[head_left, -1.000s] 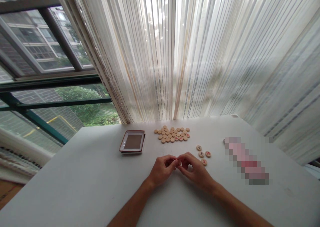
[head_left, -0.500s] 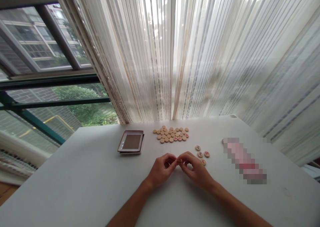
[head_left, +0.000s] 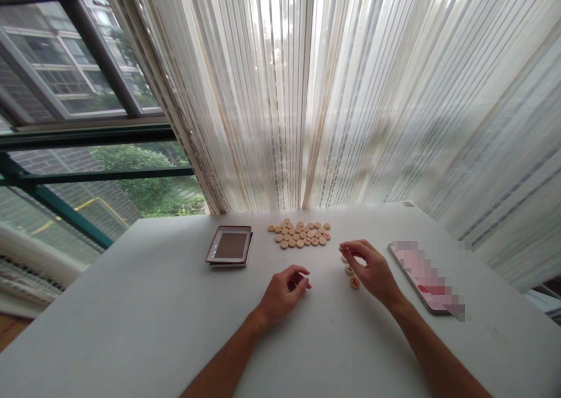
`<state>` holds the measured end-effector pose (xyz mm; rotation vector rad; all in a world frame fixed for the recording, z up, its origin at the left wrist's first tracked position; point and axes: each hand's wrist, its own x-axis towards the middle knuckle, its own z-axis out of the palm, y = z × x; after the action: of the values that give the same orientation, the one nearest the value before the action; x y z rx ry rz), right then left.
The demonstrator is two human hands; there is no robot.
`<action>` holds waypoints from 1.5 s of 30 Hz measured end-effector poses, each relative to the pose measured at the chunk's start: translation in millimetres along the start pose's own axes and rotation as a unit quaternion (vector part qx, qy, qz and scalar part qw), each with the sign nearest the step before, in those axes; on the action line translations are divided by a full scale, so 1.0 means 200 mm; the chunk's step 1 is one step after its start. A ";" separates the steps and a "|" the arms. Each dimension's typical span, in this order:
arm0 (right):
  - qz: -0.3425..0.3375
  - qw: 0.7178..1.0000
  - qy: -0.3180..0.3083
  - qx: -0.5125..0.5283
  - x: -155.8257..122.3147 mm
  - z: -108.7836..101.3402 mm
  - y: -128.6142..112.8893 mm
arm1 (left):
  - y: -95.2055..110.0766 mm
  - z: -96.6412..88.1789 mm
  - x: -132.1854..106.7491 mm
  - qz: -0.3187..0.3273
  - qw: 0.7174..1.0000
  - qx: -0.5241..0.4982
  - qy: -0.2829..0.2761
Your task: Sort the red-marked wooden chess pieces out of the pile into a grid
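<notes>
A cluster of round wooden game pieces [head_left: 300,235] lies on the white table [head_left: 153,304] near the curtain. My right hand [head_left: 371,270] hovers over a few separate pieces [head_left: 354,281], its thumb and forefinger pinched at about [head_left: 344,248]; whether a piece is between them I cannot make out. My left hand [head_left: 284,290] rests on the table with its fingers curled loosely, and nothing shows in it.
A small brown-rimmed box with a lid [head_left: 230,246] lies to the left of the cluster. A blurred-out phone [head_left: 427,276] lies at the right. A striped sheer curtain [head_left: 350,94] hangs behind the table, with a window [head_left: 79,111] at the left.
My hands, pinched together at the table's middle before, have parted. The right hand moved right and away to the few separate pieces; the left hand stayed in place.
</notes>
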<state>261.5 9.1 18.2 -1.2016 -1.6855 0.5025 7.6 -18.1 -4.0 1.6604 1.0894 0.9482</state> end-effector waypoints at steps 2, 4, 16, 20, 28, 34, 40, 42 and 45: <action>-0.008 0.999 -0.015 -0.042 0.01 -0.03 0.02 | 0.00 0.00 0.00 0.001 1.000 -0.001 -0.001; -0.011 0.997 -0.043 -0.066 0.01 -0.04 0.03 | -0.01 0.00 0.00 0.001 1.000 -0.001 -0.001; -0.061 0.970 -0.136 -0.193 -0.01 0.02 0.08 | 0.01 0.00 -0.01 0.000 1.000 0.013 -0.007; -0.063 0.967 -0.129 -0.211 -0.02 0.03 0.10 | 0.01 0.00 0.00 0.000 1.000 0.018 -0.005; -0.067 0.961 -0.101 -0.248 -0.01 0.04 0.13 | 0.00 0.00 -0.01 0.002 1.000 0.021 -0.010; -0.073 0.963 -0.103 -0.238 -0.01 -0.02 0.10 | 0.00 0.00 -0.01 0.001 1.000 0.022 -0.009; -0.091 0.960 -0.143 -0.223 -0.01 -0.06 0.05 | 0.01 -0.01 -0.01 -0.004 1.000 0.025 -0.011; -0.094 0.959 -0.148 -0.222 -0.02 -0.04 0.05 | 0.01 0.00 -0.01 -0.005 1.000 0.026 -0.010; -0.095 0.958 -0.151 -0.224 -0.02 -0.02 0.07 | 0.01 0.00 -0.01 -0.007 1.000 0.027 -0.010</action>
<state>272.2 10.5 8.6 -1.3066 -2.2366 0.1904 6.9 -20.1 -1.7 1.7020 1.1199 0.8980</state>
